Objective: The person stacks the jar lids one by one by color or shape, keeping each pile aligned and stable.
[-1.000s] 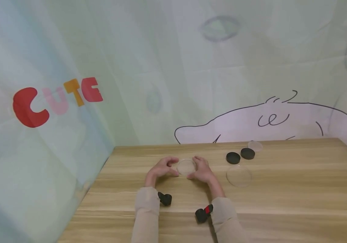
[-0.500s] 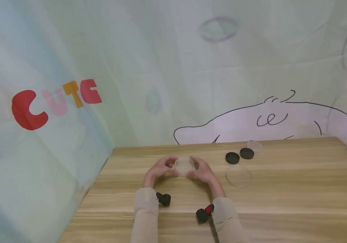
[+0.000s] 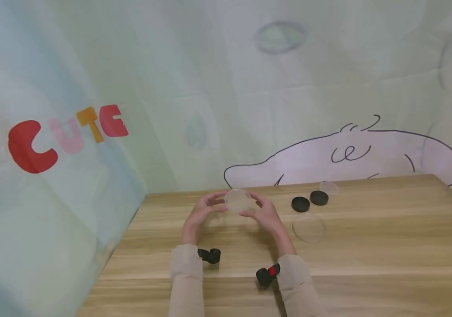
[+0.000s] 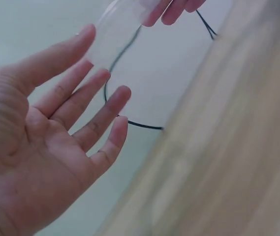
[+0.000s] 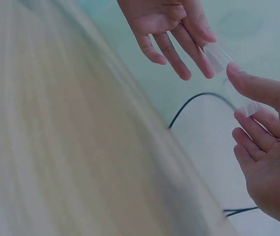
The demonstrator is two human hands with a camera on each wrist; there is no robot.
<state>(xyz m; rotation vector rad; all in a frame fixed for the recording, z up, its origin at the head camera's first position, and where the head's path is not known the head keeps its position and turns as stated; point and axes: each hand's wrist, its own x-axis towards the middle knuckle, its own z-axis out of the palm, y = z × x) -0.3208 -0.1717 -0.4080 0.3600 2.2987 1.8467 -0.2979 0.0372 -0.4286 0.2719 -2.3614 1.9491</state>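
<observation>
A clear round petri dish (image 3: 237, 200) is held up over the far part of the table, its pale face turned toward the head camera. My left hand (image 3: 202, 215) pinches its left edge between thumb and fingers. At the opposite edge my right hand (image 3: 266, 216) grips it the same way. In the left wrist view, the left thumb lies on one side of the dish (image 4: 122, 32) and fingertips lie on the other, with the lower fingers spread free. The right wrist view has both hands at the thin see-through wall of the dish (image 5: 221, 58).
Right of the hands lie two black discs (image 3: 300, 204) and a small clear disc (image 3: 328, 188) near the table's back edge. In front of them is a larger clear round piece (image 3: 309, 228). A printed cloth (image 3: 194, 79) hangs behind the wooden table (image 3: 368, 246).
Both hands have raised the petri dish from the table and moved it slightly away from the body, tilting its face toward the head camera. The discs on the right stay where they were.
</observation>
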